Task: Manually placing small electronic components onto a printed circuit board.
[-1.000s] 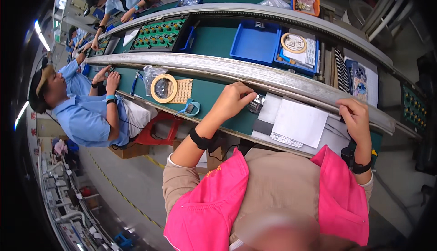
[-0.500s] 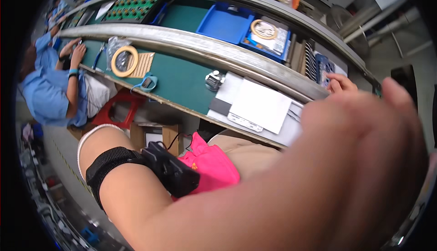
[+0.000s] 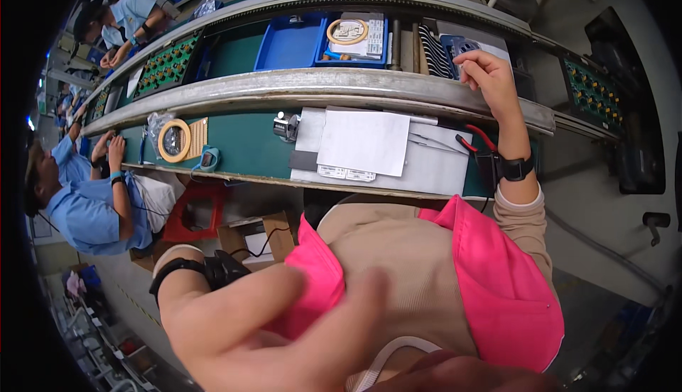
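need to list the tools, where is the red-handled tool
In the head view, the red-handled tool is toward the right of the near bench, below the right hand, between the tweezers and the black wristband.

A flat, rectangular, phone-like thing [image 3: 460, 43] in dark blue with a paler pattern lies at the far right, beyond the broad metal rail [image 3: 341, 82], its patterned face upward. It sits just right of a black-and-white striped piece [image 3: 432, 51], its long sides running roughly from near to far. Fingers of the right hand [image 3: 491, 83] hide its near right part, and whether they touch it cannot be told.
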The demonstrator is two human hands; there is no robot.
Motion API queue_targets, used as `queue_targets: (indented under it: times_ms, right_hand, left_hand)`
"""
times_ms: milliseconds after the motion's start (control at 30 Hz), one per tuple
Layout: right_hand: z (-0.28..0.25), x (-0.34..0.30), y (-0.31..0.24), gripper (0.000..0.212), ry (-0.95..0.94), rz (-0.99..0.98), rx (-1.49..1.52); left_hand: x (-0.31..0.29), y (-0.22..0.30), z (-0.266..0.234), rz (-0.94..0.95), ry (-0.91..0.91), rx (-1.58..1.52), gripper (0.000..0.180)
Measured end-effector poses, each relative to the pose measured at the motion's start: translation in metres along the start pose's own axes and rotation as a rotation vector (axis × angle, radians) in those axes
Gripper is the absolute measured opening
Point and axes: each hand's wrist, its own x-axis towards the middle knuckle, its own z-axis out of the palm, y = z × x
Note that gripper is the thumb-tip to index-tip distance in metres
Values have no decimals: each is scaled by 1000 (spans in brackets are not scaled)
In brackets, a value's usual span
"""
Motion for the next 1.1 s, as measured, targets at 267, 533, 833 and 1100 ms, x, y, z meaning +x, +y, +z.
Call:
queue_targets:
  times_ms: [267,533,833,1100]
  right_hand:
    - [21,0,2,15,-28,4,8]
    - [18,-2,-3,15,2,22,-91]
    - [12,2,14,15,-20,68,-106]
    - [25,3,14,15,-50,113,21]
  left_hand:
    - [-8,6,-11,-30,-152,58,24]
    - [4,13,-12,-37,-411,108,25]
    - [48,23,-26,-649,-877,-75,36]
    - [26,-21,1,-520,-365,-171,33]
